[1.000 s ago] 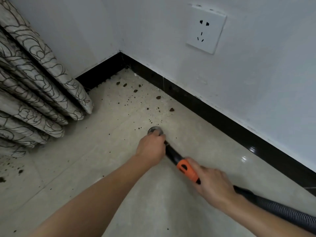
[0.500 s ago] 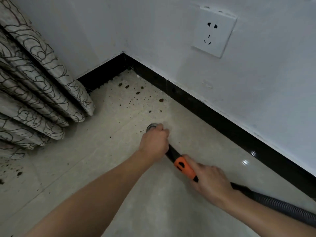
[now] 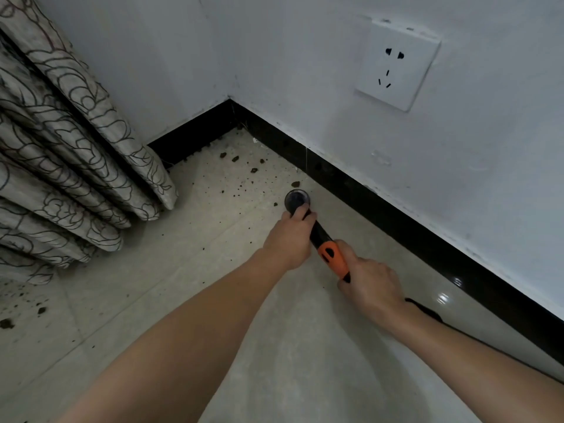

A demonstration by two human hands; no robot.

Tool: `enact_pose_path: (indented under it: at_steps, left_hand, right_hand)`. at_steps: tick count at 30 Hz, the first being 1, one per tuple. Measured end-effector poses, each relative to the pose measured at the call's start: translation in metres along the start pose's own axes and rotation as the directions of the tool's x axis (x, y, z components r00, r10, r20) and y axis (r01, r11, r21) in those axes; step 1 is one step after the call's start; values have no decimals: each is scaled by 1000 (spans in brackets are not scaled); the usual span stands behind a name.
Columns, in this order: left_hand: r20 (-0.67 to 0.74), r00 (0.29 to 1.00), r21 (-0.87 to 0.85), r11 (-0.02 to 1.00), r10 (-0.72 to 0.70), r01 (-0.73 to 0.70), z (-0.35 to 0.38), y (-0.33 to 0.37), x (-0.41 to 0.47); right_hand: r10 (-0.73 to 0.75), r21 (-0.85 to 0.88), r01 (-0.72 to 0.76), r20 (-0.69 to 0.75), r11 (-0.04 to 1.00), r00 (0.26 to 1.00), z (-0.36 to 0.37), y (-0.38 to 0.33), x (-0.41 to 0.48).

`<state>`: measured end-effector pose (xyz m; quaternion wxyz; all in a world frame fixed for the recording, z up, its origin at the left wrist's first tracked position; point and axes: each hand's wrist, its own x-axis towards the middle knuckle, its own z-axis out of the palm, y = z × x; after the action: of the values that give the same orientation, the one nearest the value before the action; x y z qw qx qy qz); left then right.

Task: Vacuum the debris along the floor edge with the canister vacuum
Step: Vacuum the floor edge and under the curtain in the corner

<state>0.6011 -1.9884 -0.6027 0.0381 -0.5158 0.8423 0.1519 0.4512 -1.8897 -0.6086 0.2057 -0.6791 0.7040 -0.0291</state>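
Both hands grasp the vacuum tube [image 3: 320, 236]: left hand [image 3: 290, 239] near its round nozzle [image 3: 297, 200], right hand [image 3: 370, 285] seemingly on the orange grip [image 3: 332, 257]. Debris [image 3: 244, 169] lies just beyond, toward the far corner by the black skirting [image 3: 381, 206].

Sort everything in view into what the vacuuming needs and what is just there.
Job: vacuum nozzle, orange handle, hose, floor debris, left hand gripping behind the nozzle, right hand on the handle.
Just there: curtain, wall socket.

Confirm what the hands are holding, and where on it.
Both hold the vacuum wand: the left hand grips the black tube just behind the round nozzle mouth; the right hand grips behind the orange section, where the hose begins.
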Motion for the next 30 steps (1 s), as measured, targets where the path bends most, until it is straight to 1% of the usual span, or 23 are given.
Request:
enact_pose_path:
  at_steps: [2, 4, 6, 7, 11, 14, 16, 18, 22, 23, 25, 28, 30]
  left_hand:
    - [-71, 997, 40, 999, 9, -6, 2, -10, -10]
    - [-151, 987, 63, 997, 54, -45, 12, -28, -38]
    - [-186, 976, 65, 993, 113, -103, 23, -47, -76]
    - [-194, 974, 57, 992, 118, -109, 28, -56, -94]
    - [-199, 980, 53, 998, 31, -21, 38, -85, -155]
    - [-204, 979, 51, 998, -19, 30, 40, -102, -187]
    - [-208, 977, 36, 998, -42, 50, 41, -109, -190]
    - [-216, 975, 38, 997, -59, 69, 41, -112, -173]
    - [-209, 977, 60, 997, -42, 56, 32, -87, -98]
    - [-209, 977, 50, 997, -39, 50, 29, -77, -79]
    - [-210, 977, 48, 997, -42, 53, 23, -62, -54]
    - [-231, 972, 67, 996, -38, 55, 27, -74, -63]
    - [-253, 967, 85, 995, -34, 57, 37, -98, -99]
  right_hand:
    - [-68, 22, 67, 21, 997, 997, 6, -2, -9]
    - [-163, 50, 160, 63, 986, 985, 12, -5, -23]
    - [-249, 65, 243, 117, 968, 961, 21, -14, -38]
    - [-287, 65, 280, 142, 958, 947, 26, -20, -44]
    - [-404, 41, 407, 243, 913, 882, 40, -52, -55]
    - [-460, 0, 480, 291, 877, 839, 46, -75, -53]
    - [-459, -27, 484, 277, 875, 844, 48, -85, -50]
    - [-418, -52, 439, 224, 897, 880, 47, -87, -43]
    - [-258, -64, 263, 83, 963, 963, 35, -62, -22]
    - [-211, -62, 215, 62, 975, 975, 30, -54, -16]
    - [-162, -55, 165, 49, 985, 986, 20, -46, -10]
    - [-203, 3, 204, 100, 979, 974, 22, -53, -14]
    - [-292, -22, 298, 153, 954, 944, 35, -68, -22]
